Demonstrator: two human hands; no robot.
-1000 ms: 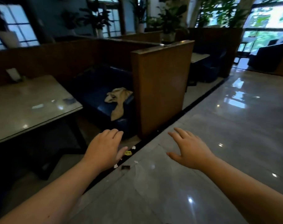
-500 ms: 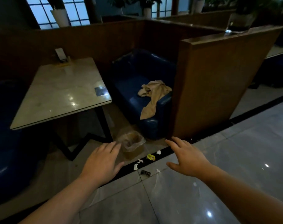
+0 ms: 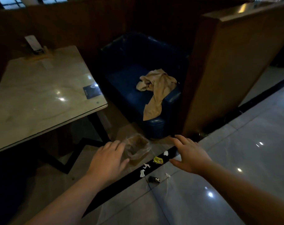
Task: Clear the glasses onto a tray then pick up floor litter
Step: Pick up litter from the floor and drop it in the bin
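2 bare forearms are seen entering from the bottom edge, each ending in a bare hand: the left hand (image 3: 107, 160) and the right hand (image 3: 190, 155). No sleeve or cuff is shown on either arm as far as the frame's lower edge. No glove, watch, bracelet or ring can be made out on either wrist or on the fingers (image 3: 181, 140), though fine detail is dulled by the dim light. The backs of both hands are turned towards the camera, and the knuckles are only faintly outlined. The fingernails cannot be told clearly. Nothing else of the person's body or clothing is shown.
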